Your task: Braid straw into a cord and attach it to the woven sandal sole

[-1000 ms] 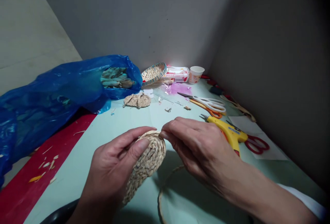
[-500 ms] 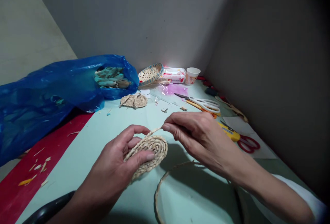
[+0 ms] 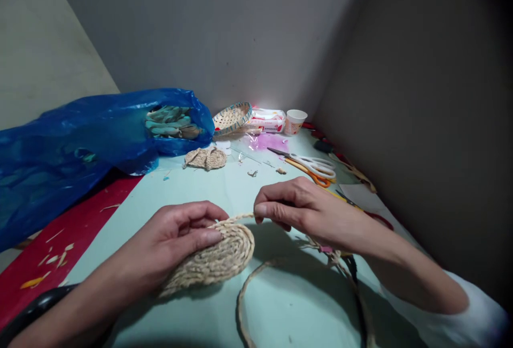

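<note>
An oval coil of braided straw (image 3: 218,260) is pinched at its upper left edge by my left hand (image 3: 182,236), thumb on the near face and fingers behind. From the top of the coil a straw braid (image 3: 240,216) runs right to my right hand (image 3: 292,206), which grips it between thumb and fingers. Below my right hand, a loose length of cord (image 3: 242,294) curves over the table, and frayed strands with a pink clip-like piece (image 3: 326,249) hang near the wrist. Whether these join the braid is hidden.
A blue plastic bag (image 3: 80,134) with greenish husks lies left. Behind stand a small woven basket (image 3: 234,118), a pink-white packet (image 3: 268,122) and a paper cup (image 3: 295,122). Scissors (image 3: 316,166) lie right of a smaller straw piece (image 3: 205,159). Scraps litter the red strip (image 3: 80,230).
My left hand has turned the coil so more of its face shows, with the thumb nearer the upper edge. My right hand has lowered slightly, the braid now running flatter.
</note>
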### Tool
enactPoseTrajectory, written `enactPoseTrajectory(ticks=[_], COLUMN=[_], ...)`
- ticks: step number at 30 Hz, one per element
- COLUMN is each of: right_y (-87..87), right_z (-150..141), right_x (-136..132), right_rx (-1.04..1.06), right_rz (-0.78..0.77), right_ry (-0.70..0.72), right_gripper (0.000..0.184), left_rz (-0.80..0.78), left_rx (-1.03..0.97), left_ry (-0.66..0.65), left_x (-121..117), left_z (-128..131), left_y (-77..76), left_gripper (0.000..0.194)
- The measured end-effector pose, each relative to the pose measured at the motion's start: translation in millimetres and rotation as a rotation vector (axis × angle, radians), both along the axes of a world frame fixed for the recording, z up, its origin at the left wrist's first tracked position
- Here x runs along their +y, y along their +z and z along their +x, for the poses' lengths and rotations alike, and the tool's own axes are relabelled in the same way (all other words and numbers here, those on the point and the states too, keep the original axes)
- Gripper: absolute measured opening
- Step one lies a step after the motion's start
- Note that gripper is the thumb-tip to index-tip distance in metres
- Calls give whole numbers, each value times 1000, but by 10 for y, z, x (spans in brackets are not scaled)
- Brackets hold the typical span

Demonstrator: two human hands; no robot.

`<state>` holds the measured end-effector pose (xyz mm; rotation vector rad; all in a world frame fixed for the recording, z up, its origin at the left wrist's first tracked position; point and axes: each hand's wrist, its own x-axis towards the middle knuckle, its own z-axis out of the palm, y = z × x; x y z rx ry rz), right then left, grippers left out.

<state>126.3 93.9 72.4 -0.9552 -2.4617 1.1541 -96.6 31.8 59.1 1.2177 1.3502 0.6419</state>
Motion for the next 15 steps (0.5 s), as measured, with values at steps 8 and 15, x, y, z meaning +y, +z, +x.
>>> enactPoseTrajectory(ticks=[8, 15], right_y=[-201, -352], right_z=[47, 22], right_x=[145, 134], right_rx=[120, 142], right_rz=[-596, -680], right_ry=[188, 230], right_gripper=[32, 32], left_rz=[-250, -310], left_rx=[-91, -333], left_ry=[-95, -159], left_x=[-66, -65], left_z=[-123, -74], left_y=[-95, -149], left_gripper=[25, 26])
